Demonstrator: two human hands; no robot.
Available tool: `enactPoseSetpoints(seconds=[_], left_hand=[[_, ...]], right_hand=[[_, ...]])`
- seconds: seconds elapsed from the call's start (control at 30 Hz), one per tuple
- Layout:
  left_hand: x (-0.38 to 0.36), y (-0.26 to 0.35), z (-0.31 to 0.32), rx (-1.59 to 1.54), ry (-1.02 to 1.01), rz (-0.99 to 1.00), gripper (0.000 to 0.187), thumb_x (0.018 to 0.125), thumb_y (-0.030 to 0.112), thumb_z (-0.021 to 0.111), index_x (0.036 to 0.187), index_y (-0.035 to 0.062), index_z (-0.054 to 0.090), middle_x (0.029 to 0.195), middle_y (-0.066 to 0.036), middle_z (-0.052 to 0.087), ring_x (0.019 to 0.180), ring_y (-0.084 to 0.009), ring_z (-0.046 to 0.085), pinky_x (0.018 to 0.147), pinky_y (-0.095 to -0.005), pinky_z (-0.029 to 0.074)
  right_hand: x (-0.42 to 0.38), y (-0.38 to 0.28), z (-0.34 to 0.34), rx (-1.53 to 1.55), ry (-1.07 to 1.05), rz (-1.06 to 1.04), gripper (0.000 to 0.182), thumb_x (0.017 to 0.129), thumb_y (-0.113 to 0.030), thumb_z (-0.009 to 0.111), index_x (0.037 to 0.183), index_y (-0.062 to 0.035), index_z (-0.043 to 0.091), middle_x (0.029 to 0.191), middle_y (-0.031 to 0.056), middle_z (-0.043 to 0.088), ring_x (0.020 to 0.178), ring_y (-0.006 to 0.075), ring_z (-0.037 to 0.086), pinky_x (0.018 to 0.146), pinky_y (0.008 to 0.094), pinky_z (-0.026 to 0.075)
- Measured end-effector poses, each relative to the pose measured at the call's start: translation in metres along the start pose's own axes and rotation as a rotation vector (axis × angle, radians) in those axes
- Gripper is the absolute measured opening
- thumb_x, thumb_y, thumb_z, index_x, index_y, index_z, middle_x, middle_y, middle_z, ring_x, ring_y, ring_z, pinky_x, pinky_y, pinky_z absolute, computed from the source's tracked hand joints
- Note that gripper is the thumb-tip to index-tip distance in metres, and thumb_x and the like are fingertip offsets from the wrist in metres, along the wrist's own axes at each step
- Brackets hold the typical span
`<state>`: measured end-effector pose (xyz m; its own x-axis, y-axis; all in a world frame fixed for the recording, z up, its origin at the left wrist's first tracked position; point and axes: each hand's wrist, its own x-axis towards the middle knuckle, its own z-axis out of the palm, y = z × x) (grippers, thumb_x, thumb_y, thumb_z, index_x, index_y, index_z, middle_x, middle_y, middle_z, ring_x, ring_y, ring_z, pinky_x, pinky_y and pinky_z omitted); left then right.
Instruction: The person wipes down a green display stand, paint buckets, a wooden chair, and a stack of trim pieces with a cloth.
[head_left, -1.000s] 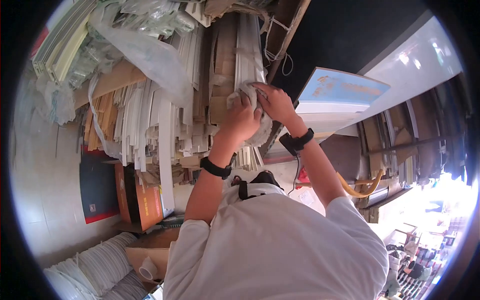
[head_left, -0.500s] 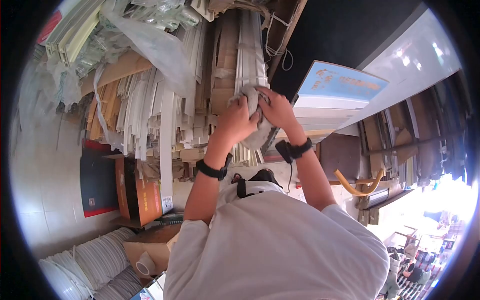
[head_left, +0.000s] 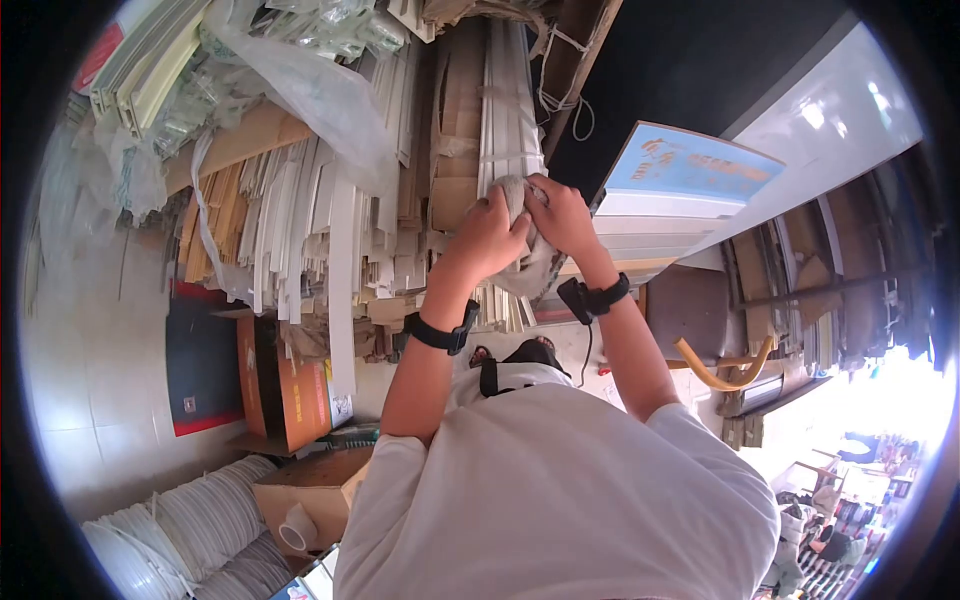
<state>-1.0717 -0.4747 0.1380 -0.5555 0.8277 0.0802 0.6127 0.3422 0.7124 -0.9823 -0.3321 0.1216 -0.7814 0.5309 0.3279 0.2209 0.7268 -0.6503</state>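
Stacked pale strips line the background; we curl our left fingers and right fingers, nearly closed, around a crumpled grey cloth bunched at the near end of a long, straight white bundle.

Strips block hands L, blue board R; rm btwn forearms.

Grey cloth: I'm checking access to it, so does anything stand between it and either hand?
Nothing visible does: the left hand and right hand both hold the grey cloth directly.
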Motion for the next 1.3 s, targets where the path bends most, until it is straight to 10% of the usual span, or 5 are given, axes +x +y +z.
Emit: enactPoseSetpoints(seconds=[0.67,0.7,0.8,1.1,1.3], left_hand=[[-0.034,-0.008,-0.009,-0.311,0.094,0.085,0.042,0.088,0.030,0.067,0.113,-0.0015,0.057,0.101,-0.026,0.066,0.097,-0.0451,0.063,0.081,-0.0458,0.050],[-0.040,-0.008,-0.007,-0.266,0.076,0.081,0.047,0.090,0.032,0.067,0.121,-0.0011,0.056,0.107,-0.022,0.068,0.098,-0.0348,0.067,0.084,-0.0387,0.050],[-0.059,0.000,0.001,-0.238,0.118,0.080,0.039,0.089,0.029,0.067,0.112,-0.0005,0.058,0.105,-0.025,0.065,0.098,-0.0437,0.063,0.083,-0.0443,0.049],[-0.100,-0.015,0.023,-0.499,-0.005,-0.106,0.063,0.094,0.035,0.065,0.140,-0.0003,0.041,0.132,-0.017,0.055,0.119,-0.0263,0.053,0.100,-0.0360,0.041],[-0.158,-0.103,0.053,-0.888,-0.272,-0.467,0.064,0.095,0.029,0.065,0.147,0.0028,0.038,0.138,-0.012,0.051,0.125,-0.0211,0.048,0.105,-0.0340,0.038]], right_hand=[[-0.030,-0.011,-0.001,0.220,0.016,0.152,0.031,0.086,-0.033,0.064,0.104,-0.0081,0.070,0.083,0.0237,0.067,0.082,0.0416,0.066,0.072,0.0445,0.054],[-0.039,-0.014,-0.002,0.229,0.013,0.166,0.031,0.087,-0.032,0.064,0.105,-0.0079,0.070,0.084,0.0238,0.067,0.082,0.0411,0.066,0.072,0.0444,0.054],[-0.056,-0.021,-0.003,0.270,0.074,0.138,0.031,0.086,-0.030,0.063,0.106,-0.0075,0.071,0.085,0.0224,0.068,0.080,0.0392,0.067,0.071,0.0432,0.054],[-0.089,-0.017,-0.010,0.326,0.022,-0.003,0.026,0.087,-0.019,0.064,0.107,-0.0048,0.071,0.098,0.0181,0.070,0.090,0.0317,0.068,0.081,0.0391,0.052],[-0.145,-0.009,-0.041,0.503,-0.391,-0.214,0.031,0.085,-0.016,0.069,0.112,-0.0021,0.068,0.106,0.0163,0.070,0.096,0.0332,0.067,0.084,0.0383,0.052]])
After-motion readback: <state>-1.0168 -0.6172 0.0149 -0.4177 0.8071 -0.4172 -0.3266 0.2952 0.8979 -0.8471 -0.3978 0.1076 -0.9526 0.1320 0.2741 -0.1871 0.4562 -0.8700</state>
